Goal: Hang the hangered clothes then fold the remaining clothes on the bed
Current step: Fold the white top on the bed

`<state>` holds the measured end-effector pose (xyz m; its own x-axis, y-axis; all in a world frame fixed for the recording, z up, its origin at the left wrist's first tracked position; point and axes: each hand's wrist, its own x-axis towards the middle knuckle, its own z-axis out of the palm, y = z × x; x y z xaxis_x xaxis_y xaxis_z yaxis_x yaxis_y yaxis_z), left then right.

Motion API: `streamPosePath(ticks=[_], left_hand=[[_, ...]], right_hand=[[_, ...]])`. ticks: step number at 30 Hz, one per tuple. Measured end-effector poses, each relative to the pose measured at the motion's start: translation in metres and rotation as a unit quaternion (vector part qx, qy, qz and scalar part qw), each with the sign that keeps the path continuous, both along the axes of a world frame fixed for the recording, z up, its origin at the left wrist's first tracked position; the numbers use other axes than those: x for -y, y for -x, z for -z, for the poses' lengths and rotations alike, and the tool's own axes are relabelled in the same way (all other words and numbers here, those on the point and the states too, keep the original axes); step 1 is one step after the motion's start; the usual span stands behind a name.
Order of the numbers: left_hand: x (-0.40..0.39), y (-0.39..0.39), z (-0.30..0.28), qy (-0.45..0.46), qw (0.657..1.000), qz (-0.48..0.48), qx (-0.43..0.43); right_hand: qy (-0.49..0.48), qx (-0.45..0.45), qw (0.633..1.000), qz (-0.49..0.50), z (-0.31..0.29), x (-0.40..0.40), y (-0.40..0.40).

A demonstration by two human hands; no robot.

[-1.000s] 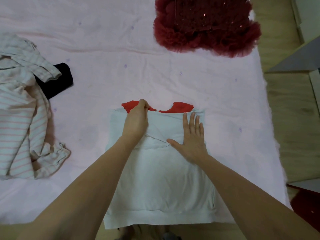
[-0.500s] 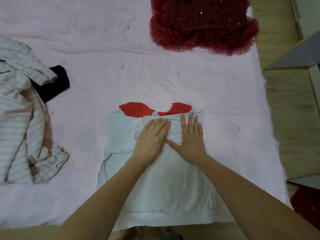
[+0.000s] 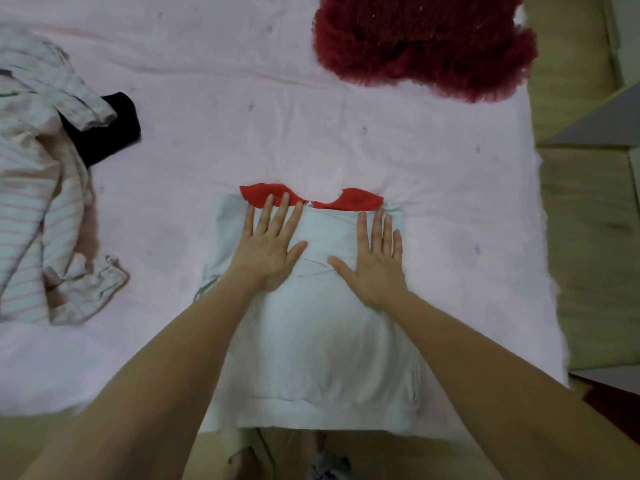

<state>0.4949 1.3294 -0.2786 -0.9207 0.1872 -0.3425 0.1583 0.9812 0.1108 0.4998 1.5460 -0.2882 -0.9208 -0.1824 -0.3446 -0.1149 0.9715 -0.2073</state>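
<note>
Both flat hands, left hand point(image 3: 268, 249) and right hand point(image 3: 375, 261), press the half-folded white top point(image 3: 318, 334), fingers released. The striped clothes point(image 3: 38, 188) at nine o'clock and the red dress point(image 3: 426, 43) at one o'clock still need folding.

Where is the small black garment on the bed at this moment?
In the head view, the black garment lies on the left of the pink bed sheet, partly under the striped clothes, apart from the white top.

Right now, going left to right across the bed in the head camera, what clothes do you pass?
Striped garment → black garment → white garment with red collar, under both flat hands → dark red ruffled dress at the far right.
</note>
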Motion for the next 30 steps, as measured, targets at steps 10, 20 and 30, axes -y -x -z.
streamPosePath(ticks=[10,20,30], left_hand=[[0.013,-0.137,-0.069,-0.074,0.984,0.144,-0.075],[0.035,-0.243,-0.022,0.002,0.974,0.203,-0.102],[0.063,-0.227,-0.075,-0.098,0.987,0.127,-0.021]], right_hand=[[0.046,-0.038,0.969,-0.238,-0.086,-0.040,-0.120],[-0.028,-0.095,0.931,-0.351,-0.058,-0.045,-0.199],[-0.011,-0.005,0.980,-0.200,-0.108,-0.040,-0.205]])
